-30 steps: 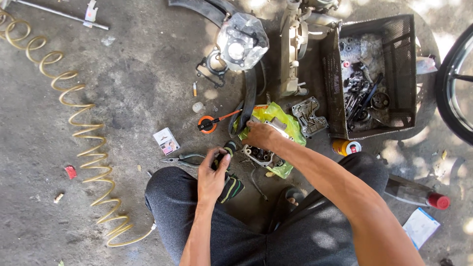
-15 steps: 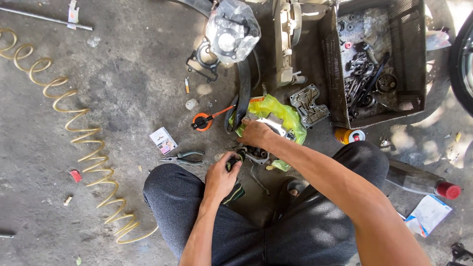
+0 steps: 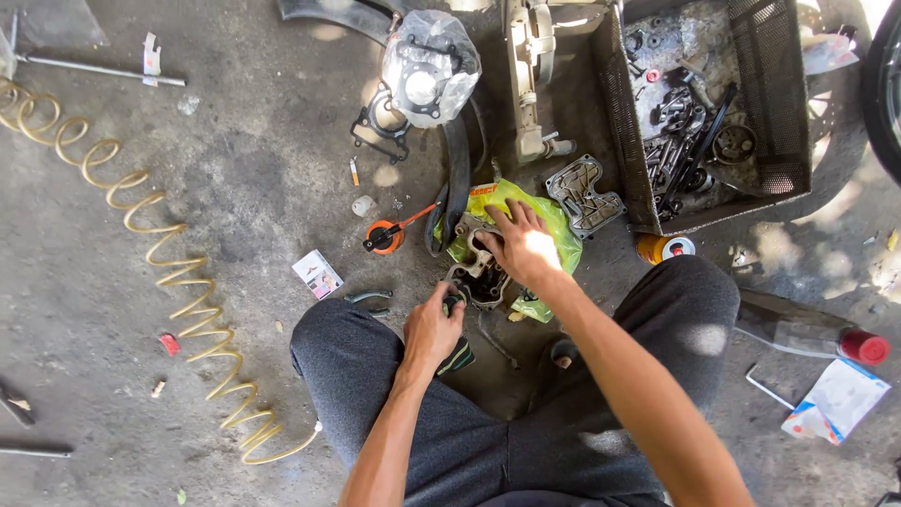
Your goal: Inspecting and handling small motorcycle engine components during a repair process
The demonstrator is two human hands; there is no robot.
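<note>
A dark metal engine part [image 3: 481, 280] lies on a yellow-green plastic bag [image 3: 554, 233] on the concrete floor between my knees. My right hand [image 3: 519, 242] rests flat on top of the part, fingers spread, pressing it down. My left hand [image 3: 434, 324] is closed around a small dark tool with a green tip [image 3: 454, 304], held against the near left side of the part. A second dark tool with a green stripe [image 3: 458, 357] lies under my left wrist.
A black mesh crate of metal parts [image 3: 779, 103] stands at the back right, a flat metal cover [image 3: 585, 194] beside it. A bagged cylinder [image 3: 429, 68], an orange reel [image 3: 384, 237], pliers [image 3: 369, 300] and a coiled yellow air hose [image 3: 178, 272] lie to the left.
My right hand has opened flat on the engine part. My left hand has stayed at the part's near side. The camera has shifted, sliding the scene slightly.
</note>
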